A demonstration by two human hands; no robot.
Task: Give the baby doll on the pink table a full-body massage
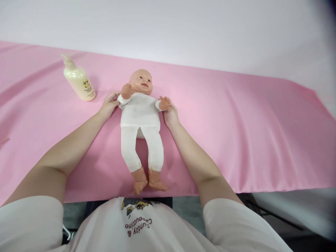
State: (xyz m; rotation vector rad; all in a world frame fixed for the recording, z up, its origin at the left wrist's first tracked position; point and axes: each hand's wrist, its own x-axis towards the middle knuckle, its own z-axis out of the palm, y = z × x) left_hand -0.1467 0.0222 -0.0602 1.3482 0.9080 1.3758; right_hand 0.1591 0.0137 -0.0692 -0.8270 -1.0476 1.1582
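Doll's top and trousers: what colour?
Both plain white; the top and trousers show best in the head view.

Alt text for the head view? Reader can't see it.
A white-clad baby doll lies face up on a pink cloth, feet toward the person, whose left hand and right hand are at its arms. A pale yellow pump bottle stands to the left.

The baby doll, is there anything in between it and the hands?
No, nothing visible is in the way. The left hand is right at one sleeve of the doll, and the right hand is right at the other. The pump bottle stands off to the left, not between them.
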